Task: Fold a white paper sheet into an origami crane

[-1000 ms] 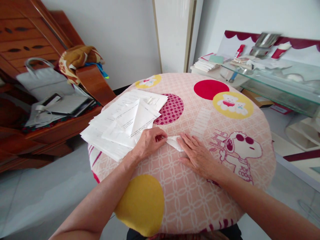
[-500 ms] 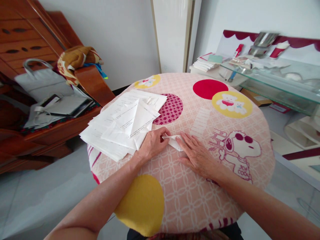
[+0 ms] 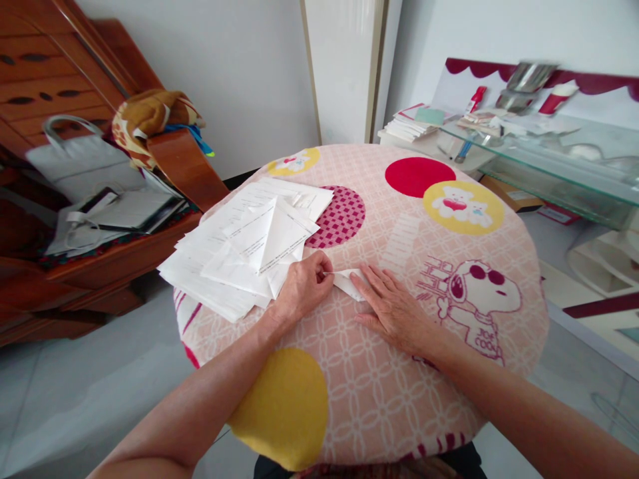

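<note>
A small folded piece of white paper lies on the round table between my hands. The fingers of my left hand are closed in a pinch at its pointed left end. My right hand lies flat with its fingers stretched out, pressing the paper's right part against the cloth and hiding some of it. Left of them, a spread pile of printed sheets covers part of the table, with a creased, folded sheet on top.
A patterned pink cloth covers the round table. At left, a wooden seat holds a grey bag, cloths and a tablet-like thing. On the right stands a glass shelf with cups and papers, beside a stack of booklets.
My left hand has shifted very slightly left, still pinching the paper's end, and more of the tip shows. My right hand stays in place.
</note>
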